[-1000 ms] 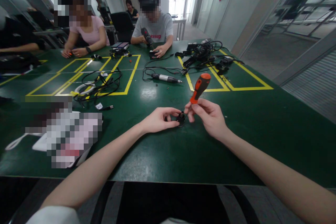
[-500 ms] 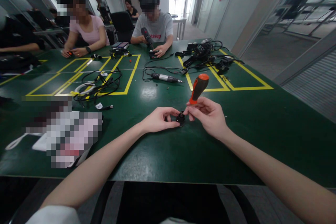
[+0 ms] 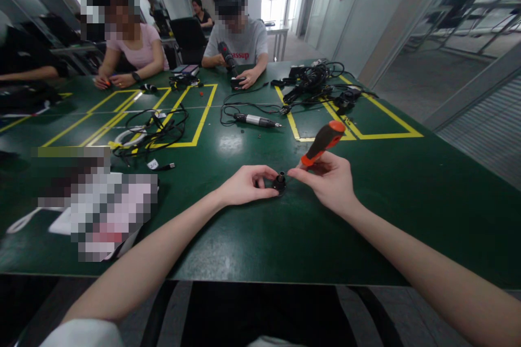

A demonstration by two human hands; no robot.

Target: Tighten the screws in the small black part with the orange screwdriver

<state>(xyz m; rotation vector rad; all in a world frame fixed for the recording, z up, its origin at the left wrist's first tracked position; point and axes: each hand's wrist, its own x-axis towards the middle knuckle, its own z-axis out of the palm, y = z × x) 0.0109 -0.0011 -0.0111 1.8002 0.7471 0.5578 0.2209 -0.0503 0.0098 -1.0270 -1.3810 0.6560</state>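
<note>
My left hand [image 3: 249, 185] grips a small round black part [image 3: 279, 182] between thumb and fingers, low over the green table. A short dark stub rises from the top of that part. In my right hand [image 3: 330, 178] is a screwdriver [image 3: 321, 144] with an orange and dark handle, which leans up and to the right. Its shaft is mostly hidden by my fingers, and I cannot tell whether its tip touches the black part.
Beyond my hands lies a black and silver pen-shaped power tool [image 3: 257, 120]. Tangled cables [image 3: 311, 84] sit at the back right, a cable coil [image 3: 150, 130] at left. A blurred pouch-like item [image 3: 118, 217] rests left. Across the table [image 3: 260, 244], a person [image 3: 236, 43] holds a power driver.
My right hand has shifted slightly right, and the screwdriver has tipped from nearly upright to a stronger rightward lean. My left hand and the black part have stayed in place.
</note>
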